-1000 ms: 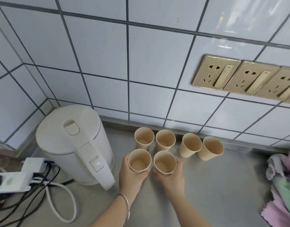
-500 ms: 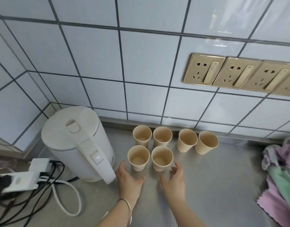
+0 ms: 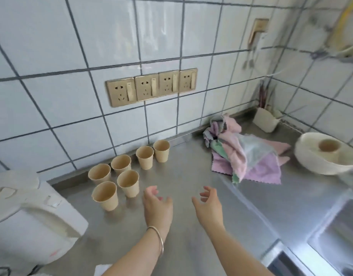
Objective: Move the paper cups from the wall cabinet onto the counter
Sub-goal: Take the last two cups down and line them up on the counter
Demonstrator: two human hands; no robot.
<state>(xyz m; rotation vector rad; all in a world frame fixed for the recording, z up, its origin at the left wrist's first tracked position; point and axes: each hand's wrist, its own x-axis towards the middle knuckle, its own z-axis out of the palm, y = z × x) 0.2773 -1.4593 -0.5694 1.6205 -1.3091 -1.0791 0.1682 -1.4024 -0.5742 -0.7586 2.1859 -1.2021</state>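
Observation:
Several beige paper cups stand upright on the steel counter [image 3: 187, 176] near the tiled wall. Two of them form a front pair, the left one [image 3: 105, 195] and the right one [image 3: 128, 182]; the others [image 3: 144, 159] line up behind along the wall. My left hand [image 3: 156, 206], with a bangle on its wrist, hovers to the right of the front pair, fingers apart and empty. My right hand [image 3: 208, 204] is further right, also open and holding nothing. The wall cabinet is out of view.
A white electric kettle [image 3: 30, 214] stands at the left. Pink, purple and green cloths [image 3: 245, 154] lie in a heap at the right, beside a white bowl [image 3: 325, 154] and a utensil holder [image 3: 266, 119]. A sink [image 3: 335, 234] lies at the lower right. Gold sockets [image 3: 150, 86] are on the wall.
Both hands let go of the front two cups and drew back to the right. The view swung right, bringing the cloths, bowl and sink into sight.

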